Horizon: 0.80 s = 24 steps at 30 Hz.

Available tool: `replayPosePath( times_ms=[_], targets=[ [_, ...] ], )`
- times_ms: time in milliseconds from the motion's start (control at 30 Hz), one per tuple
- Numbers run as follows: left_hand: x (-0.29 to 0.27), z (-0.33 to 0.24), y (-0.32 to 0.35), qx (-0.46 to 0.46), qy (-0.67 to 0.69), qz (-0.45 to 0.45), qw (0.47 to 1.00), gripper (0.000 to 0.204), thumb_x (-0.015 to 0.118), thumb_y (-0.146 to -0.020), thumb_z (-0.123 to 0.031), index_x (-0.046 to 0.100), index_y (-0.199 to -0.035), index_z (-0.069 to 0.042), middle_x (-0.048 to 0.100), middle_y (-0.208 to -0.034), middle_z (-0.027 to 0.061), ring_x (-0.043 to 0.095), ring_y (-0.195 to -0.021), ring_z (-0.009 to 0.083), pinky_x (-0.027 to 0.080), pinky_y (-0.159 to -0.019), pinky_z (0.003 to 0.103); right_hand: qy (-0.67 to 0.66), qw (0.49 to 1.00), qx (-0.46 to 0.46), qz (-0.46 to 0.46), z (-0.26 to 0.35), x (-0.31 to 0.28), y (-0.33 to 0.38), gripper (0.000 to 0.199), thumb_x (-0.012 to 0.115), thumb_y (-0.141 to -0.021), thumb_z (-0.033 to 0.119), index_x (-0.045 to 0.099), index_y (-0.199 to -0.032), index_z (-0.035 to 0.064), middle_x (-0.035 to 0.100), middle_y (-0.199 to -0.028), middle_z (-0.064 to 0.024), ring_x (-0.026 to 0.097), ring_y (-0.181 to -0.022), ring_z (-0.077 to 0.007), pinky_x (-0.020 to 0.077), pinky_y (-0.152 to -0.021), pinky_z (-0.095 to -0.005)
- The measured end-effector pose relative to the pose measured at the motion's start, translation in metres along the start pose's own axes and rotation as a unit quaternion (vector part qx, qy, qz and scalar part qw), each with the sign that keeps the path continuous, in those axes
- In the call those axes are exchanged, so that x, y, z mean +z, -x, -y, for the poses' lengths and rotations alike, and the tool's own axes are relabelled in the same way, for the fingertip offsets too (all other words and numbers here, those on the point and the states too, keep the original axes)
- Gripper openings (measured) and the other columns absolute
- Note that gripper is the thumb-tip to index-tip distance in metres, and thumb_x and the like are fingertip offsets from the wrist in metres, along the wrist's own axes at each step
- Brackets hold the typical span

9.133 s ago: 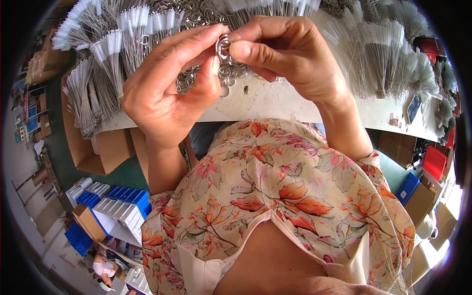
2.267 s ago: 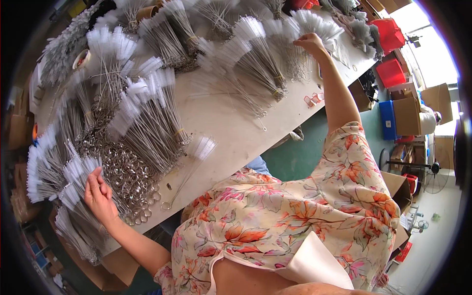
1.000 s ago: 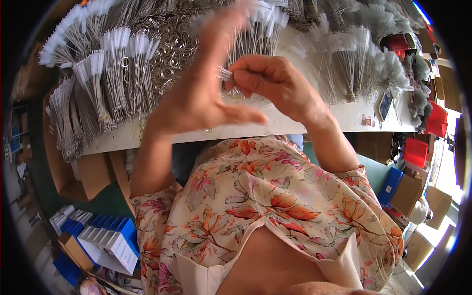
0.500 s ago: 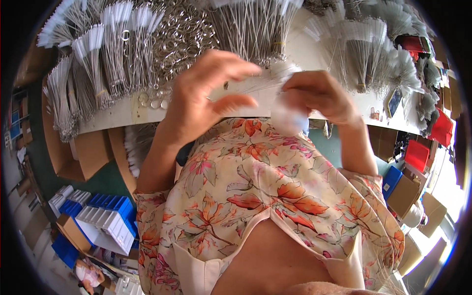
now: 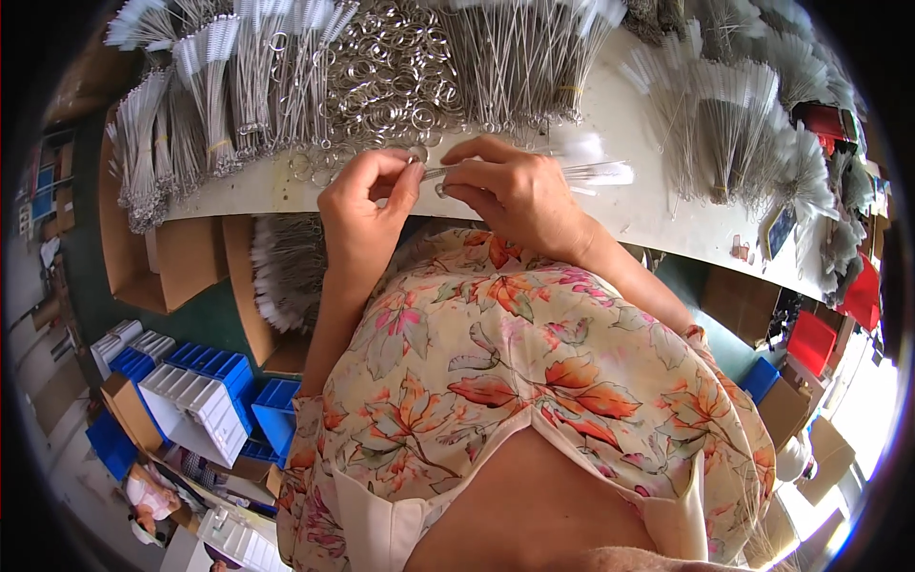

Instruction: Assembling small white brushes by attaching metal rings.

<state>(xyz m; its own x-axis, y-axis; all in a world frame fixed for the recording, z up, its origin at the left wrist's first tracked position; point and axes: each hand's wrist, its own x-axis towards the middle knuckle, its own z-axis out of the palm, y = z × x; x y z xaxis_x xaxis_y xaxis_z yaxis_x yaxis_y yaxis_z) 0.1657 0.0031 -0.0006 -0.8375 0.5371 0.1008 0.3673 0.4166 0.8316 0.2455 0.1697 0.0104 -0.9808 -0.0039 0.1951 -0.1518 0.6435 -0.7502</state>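
My left hand [image 5: 370, 198] is closed in a pinch on a small metal ring [image 5: 416, 155], just over the table's front edge. Close beside it, my right hand [image 5: 522, 195] closes round the wire stems of a few thin brushes. Their white bristle ends [image 5: 600, 173] stick out to the right past my knuckles. The looped stem ends reach my left fingertips, though my fingers partly hide where ring and wires meet. Beyond my hands lies a heap of loose metal rings [image 5: 396, 71].
Bundles of wire brushes [image 5: 195, 105] stand left of the ring heap, with another bundle [image 5: 529, 67] behind it. More brushes [image 5: 729, 124] lie to the right on the white table [image 5: 624, 214]. Cardboard boxes [image 5: 176, 272] and stacked bins [image 5: 205, 400] are below left. A person [image 5: 151, 500] is far off.
My hands have come together; the left has closed from an open reach onto a ring. My right hand has moved left, the bristle ends now pointing right. The view has shifted slightly.
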Motion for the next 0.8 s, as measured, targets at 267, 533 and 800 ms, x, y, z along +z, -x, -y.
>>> replayPosePath(
  times_ms=[267, 533, 800],
  targets=[
    [-0.040, -0.029, -0.039, 0.095, 0.263, 0.128, 0.951, 0.016, 0.055, -0.083, 0.003, 0.061, -0.098, 0.002, 0.059, -0.106, 0.0149, 0.059, -0.082, 0.0104, 0.052, -0.067, 0.023, -0.184, 0.981, 0.065, -0.014, 0.012, -0.032, -0.017, 0.010, 0.062, -0.078, 0.007, 0.064, -0.086, 0.0019, 0.063, -0.078, -0.0099, 0.059, -0.063, -0.0179, 0.0463, -0.057, -0.0284],
    [-0.052, -0.053, -0.059, 0.204, 0.186, 0.156, 0.948, 0.021, 0.058, -0.080, 0.005, 0.065, -0.098, -0.001, 0.059, -0.101, 0.0108, 0.059, -0.083, 0.0116, 0.051, -0.070, 0.022, -0.336, 0.923, 0.188, 0.009, 0.025, -0.048, -0.017, 0.014, 0.058, -0.085, 0.010, 0.062, -0.092, -0.0003, 0.063, -0.079, -0.0033, 0.051, -0.061, -0.0062, 0.0429, -0.053, -0.0216],
    [-0.045, -0.078, -0.057, 0.237, 0.240, 0.017, 0.941, 0.028, 0.060, -0.075, 0.009, 0.059, -0.102, 0.007, 0.061, -0.096, 0.0162, 0.064, -0.082, 0.0194, 0.054, -0.069, 0.024, -0.416, 0.904, 0.102, -0.001, 0.039, -0.071, -0.030, 0.016, 0.060, -0.085, 0.016, 0.063, -0.091, 0.0016, 0.059, -0.069, 0.0015, 0.050, -0.058, -0.0049, 0.0412, -0.051, -0.0198]
  ],
)
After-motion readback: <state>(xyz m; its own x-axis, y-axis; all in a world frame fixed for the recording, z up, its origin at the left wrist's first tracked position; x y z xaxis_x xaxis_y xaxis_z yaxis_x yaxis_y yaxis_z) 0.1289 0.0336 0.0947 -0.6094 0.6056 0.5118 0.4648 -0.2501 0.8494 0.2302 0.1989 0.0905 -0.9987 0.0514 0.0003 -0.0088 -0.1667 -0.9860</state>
